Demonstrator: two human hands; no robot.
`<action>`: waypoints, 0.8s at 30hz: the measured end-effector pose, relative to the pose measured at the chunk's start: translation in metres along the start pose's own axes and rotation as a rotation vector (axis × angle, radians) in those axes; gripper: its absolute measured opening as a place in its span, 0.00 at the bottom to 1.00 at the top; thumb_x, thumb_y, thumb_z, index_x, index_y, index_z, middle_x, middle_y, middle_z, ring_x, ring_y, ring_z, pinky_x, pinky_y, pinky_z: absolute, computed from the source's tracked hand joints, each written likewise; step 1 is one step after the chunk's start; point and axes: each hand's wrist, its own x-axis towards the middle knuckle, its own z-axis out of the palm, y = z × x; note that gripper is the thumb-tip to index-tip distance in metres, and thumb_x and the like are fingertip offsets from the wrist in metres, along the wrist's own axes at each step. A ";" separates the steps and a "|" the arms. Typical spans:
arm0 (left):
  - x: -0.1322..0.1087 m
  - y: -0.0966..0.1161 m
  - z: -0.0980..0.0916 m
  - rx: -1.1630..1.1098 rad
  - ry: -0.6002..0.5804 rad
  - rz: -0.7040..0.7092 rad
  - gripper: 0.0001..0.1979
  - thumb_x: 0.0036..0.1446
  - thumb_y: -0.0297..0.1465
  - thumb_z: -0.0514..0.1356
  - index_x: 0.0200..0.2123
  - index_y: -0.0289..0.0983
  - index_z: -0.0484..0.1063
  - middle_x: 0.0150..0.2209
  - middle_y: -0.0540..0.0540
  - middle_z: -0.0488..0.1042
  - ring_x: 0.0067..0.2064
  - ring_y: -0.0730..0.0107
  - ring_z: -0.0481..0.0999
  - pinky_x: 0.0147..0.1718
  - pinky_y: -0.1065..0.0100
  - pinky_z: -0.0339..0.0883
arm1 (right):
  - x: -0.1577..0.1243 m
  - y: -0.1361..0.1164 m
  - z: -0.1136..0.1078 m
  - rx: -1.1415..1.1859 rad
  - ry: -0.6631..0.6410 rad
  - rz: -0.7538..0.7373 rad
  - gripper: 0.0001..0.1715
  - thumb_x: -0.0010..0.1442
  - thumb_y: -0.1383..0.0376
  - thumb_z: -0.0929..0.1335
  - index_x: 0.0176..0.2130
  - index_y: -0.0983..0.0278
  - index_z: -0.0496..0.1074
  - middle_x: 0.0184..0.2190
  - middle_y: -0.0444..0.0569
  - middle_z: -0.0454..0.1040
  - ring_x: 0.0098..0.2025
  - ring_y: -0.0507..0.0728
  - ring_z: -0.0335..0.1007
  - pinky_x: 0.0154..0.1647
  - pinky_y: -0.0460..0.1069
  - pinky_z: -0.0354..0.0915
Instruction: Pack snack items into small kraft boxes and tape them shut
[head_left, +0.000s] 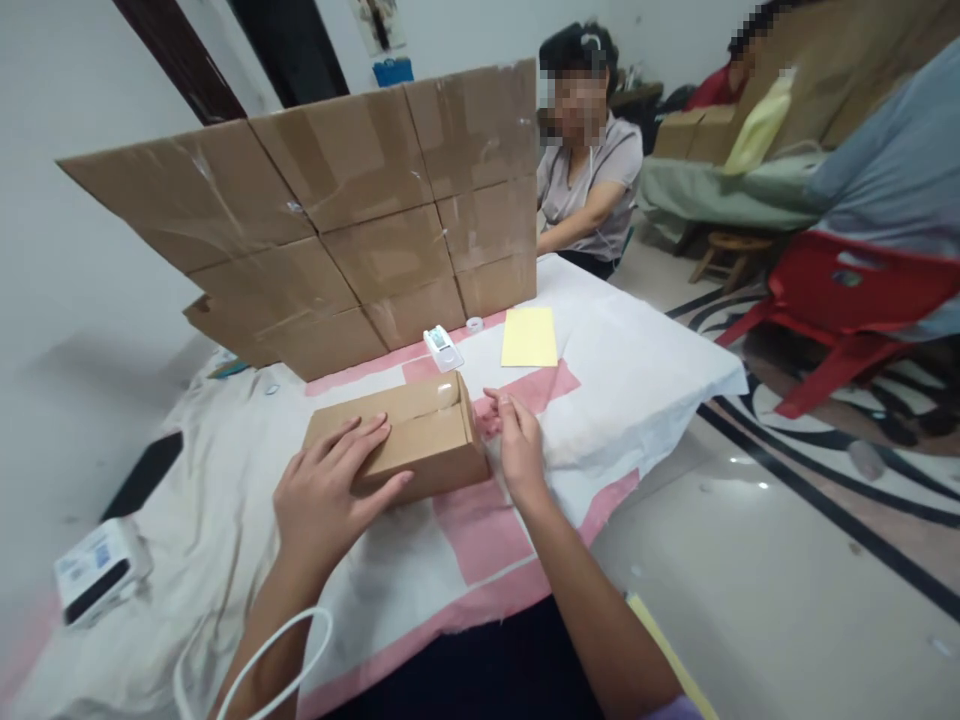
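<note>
A closed brown cardboard box (420,440) lies on the cloth-covered table in front of me, with shiny clear tape at its far right top edge. My left hand (330,485) rests flat on the box's left part, fingers spread and thumb along the near edge. Just off the right end of the box is my right hand (521,445). Its fingers are curled, with thumb and forefinger close together; whatever may be between them is too small to make out. Behind the box lie a small white device with a screen (442,348) and a white ring-shaped roll (475,324).
A tall cardboard partition (360,220) stands across the table's back. A yellow paper pad (529,337) lies at right on the tablecloth (637,350). A white box (101,570) sits far left. Beyond are a seated person (592,190) and a red chair (862,290).
</note>
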 end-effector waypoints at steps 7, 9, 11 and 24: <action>-0.008 -0.009 0.010 -0.095 0.129 0.083 0.30 0.58 0.52 0.58 0.63 0.53 0.65 0.55 0.53 0.79 0.54 0.50 0.77 0.44 0.52 0.66 | 0.039 -0.008 0.043 -0.071 -0.104 0.040 0.35 0.63 0.37 0.61 0.27 0.62 0.71 0.25 0.48 0.73 0.34 0.57 0.69 0.36 0.49 0.66; -0.011 -0.012 0.013 -0.115 0.174 0.050 0.31 0.56 0.52 0.58 0.62 0.53 0.66 0.54 0.52 0.79 0.53 0.49 0.78 0.43 0.51 0.66 | 0.035 -0.006 0.049 -0.117 -0.058 0.046 0.35 0.62 0.36 0.62 0.24 0.61 0.67 0.21 0.45 0.68 0.30 0.56 0.65 0.33 0.49 0.64; -0.013 -0.015 0.013 -0.136 0.211 0.026 0.31 0.54 0.52 0.59 0.60 0.52 0.68 0.53 0.52 0.80 0.51 0.49 0.79 0.44 0.50 0.65 | 0.028 -0.004 0.053 -0.111 -0.039 0.031 0.36 0.61 0.34 0.61 0.23 0.61 0.65 0.19 0.44 0.66 0.28 0.56 0.63 0.31 0.49 0.63; -0.016 -0.003 0.014 -0.136 0.318 0.234 0.25 0.52 0.51 0.64 0.51 0.46 0.73 0.52 0.56 0.81 0.49 0.58 0.80 0.44 0.57 0.65 | -0.012 -0.024 0.023 -0.069 0.151 -0.061 0.36 0.54 0.32 0.65 0.23 0.60 0.67 0.24 0.45 0.68 0.29 0.56 0.61 0.34 0.50 0.62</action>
